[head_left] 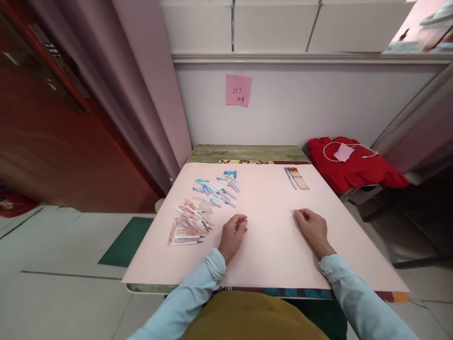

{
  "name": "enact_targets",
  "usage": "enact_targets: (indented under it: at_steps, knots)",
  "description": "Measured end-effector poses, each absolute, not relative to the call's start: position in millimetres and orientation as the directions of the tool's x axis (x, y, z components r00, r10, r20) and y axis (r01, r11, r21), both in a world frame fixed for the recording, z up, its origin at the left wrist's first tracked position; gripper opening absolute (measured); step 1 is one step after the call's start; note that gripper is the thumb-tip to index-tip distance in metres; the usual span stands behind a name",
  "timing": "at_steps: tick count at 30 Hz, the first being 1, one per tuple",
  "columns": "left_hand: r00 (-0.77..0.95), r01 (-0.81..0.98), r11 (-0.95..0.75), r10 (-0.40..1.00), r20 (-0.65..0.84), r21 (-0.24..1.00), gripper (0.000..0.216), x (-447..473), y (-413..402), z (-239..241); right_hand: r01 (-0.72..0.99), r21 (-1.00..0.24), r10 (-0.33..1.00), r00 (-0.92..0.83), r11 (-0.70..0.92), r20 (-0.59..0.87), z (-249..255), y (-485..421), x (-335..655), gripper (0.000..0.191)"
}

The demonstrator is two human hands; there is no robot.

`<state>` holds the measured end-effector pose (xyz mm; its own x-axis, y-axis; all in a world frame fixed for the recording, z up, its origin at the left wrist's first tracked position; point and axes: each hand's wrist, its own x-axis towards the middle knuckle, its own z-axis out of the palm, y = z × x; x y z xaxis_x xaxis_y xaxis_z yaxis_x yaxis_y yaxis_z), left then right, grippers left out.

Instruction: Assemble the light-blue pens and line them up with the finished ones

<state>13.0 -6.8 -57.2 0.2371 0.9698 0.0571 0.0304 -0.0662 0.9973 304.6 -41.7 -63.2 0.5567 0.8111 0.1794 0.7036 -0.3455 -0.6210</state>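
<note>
My left hand (233, 233) rests on the pink sheet (269, 236) with its fingers curled in; nothing shows in it. My right hand (312, 227) lies palm down on the sheet, fingers loosely bent and together, holding nothing. Left of my left hand lies a heap of pink and clear pen parts (189, 222). Beyond it is a heap of blue pen parts (217, 186). Several assembled pens (296, 178) lie side by side at the far right of the sheet.
The pink sheet covers a small table (244, 152) that stands against a white wall with a pink sticky note (238, 89). A red cloth (354, 165) with a white cable lies at the right. A green mat (127, 241) is on the floor at the left.
</note>
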Motion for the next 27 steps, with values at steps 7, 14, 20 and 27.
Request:
enact_targets:
  at_steps: [7, 14, 20, 27]
  knots:
    - [0.227, 0.081, -0.062, 0.973, 0.043, 0.995, 0.022, 11.7, -9.7, -51.8, 0.656, -0.653, 0.818, 0.567, -0.378, 0.097, -55.2, -42.2, 302.6, 0.039]
    - [0.223, 0.122, -0.054, 0.974, 0.025, 0.991, 0.019, 9.9, -10.7, -43.7, 0.6, -0.674, 0.795, 0.606, -0.431, 0.032, -53.7, -42.8, 300.7, 0.039]
    - [0.262, 0.17, -0.048, 0.965, 0.002, 0.984, 0.019, 5.7, -8.0, -40.2, 0.612, -0.682, 0.796, 0.601, -0.401, 0.072, -60.3, -40.7, 297.9, 0.04]
    - [0.286, 0.199, -0.044, 0.958, -0.015, 0.979, 0.019, 5.6, -4.2, -37.6, 0.638, -0.669, 0.8, 0.59, -0.381, 0.108, -61.3, -38.3, 297.8, 0.038]
